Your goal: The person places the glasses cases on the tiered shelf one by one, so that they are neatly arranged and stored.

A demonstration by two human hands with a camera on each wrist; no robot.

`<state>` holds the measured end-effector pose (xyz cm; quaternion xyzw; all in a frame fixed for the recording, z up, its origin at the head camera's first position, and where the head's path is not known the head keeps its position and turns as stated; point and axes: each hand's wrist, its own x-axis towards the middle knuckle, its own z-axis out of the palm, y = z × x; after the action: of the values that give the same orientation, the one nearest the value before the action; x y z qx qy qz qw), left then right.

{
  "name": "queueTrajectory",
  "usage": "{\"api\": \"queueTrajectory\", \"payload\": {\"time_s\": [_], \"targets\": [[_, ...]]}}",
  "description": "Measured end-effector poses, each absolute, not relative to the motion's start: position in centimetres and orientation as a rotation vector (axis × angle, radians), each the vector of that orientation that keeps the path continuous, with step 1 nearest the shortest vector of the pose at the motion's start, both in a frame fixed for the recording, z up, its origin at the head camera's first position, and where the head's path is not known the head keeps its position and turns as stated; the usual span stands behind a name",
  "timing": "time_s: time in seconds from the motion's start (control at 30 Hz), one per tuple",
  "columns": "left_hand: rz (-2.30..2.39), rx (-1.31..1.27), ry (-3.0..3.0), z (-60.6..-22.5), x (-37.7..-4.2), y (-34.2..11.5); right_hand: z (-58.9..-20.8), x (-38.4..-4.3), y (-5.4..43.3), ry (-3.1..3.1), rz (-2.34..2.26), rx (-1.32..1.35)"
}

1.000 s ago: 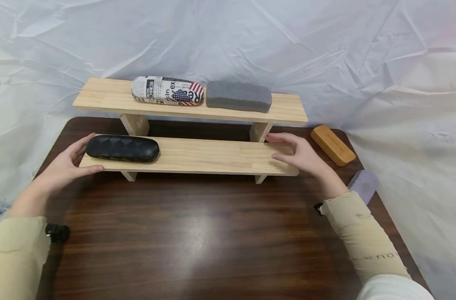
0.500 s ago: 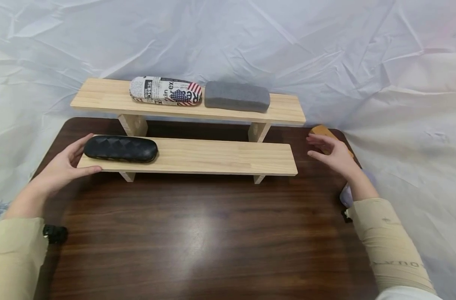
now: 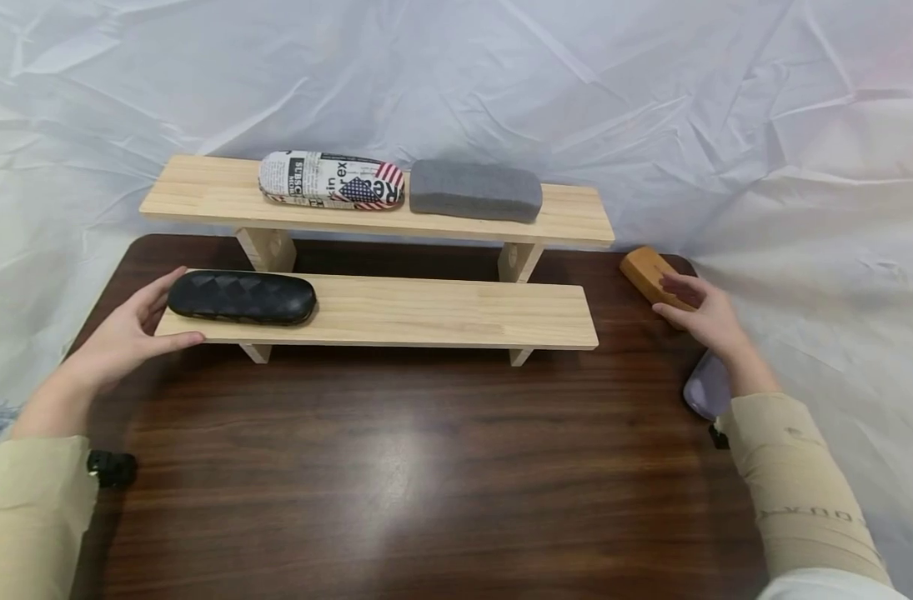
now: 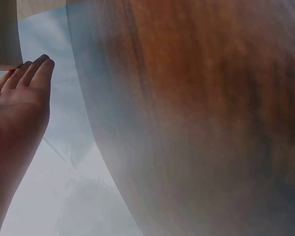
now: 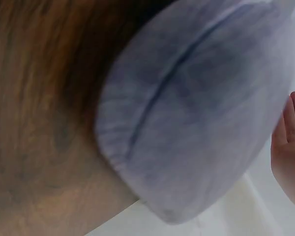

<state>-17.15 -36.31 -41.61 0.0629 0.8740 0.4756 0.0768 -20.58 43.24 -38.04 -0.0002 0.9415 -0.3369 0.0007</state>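
My left hand (image 3: pixel 129 333) holds the left end of the lower wooden shelf (image 3: pixel 441 312), thumb along the front edge and fingers at the back corner. In the left wrist view its fingers (image 4: pixel 32 76) reach up to the board's end. A black quilted glasses case (image 3: pixel 242 297) lies on that shelf beside the hand. Over the near end of an orange-brown glasses case (image 3: pixel 644 271) hovers my right hand (image 3: pixel 707 317), fingers loosely bent; whether it touches the case cannot be told. Closer to the right wrist lies a lavender glasses case (image 5: pixel 196 113), partly covered by the forearm in the head view.
On the upper wooden shelf (image 3: pixel 576 215) at the back sit a newspaper-print glasses case (image 3: pixel 332 181) and a grey one (image 3: pixel 474 191). Both shelves stand on a dark wood table (image 3: pixel 396 450). White plastic sheeting (image 3: pixel 456 75) hangs behind and along the sides.
My right hand has left the right end of the lower shelf and moved right to the orange-brown case. The left hand has stayed in place; the cases look unmoved.
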Motion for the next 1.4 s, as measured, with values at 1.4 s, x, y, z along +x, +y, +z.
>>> {"api": "queueTrajectory", "payload": {"time_s": [1.4], "targets": [[1.420,0.175,2.619,-41.6,-16.9,-36.2,-40.9,-22.5,47.8,2.920,-0.951,0.281]]}}
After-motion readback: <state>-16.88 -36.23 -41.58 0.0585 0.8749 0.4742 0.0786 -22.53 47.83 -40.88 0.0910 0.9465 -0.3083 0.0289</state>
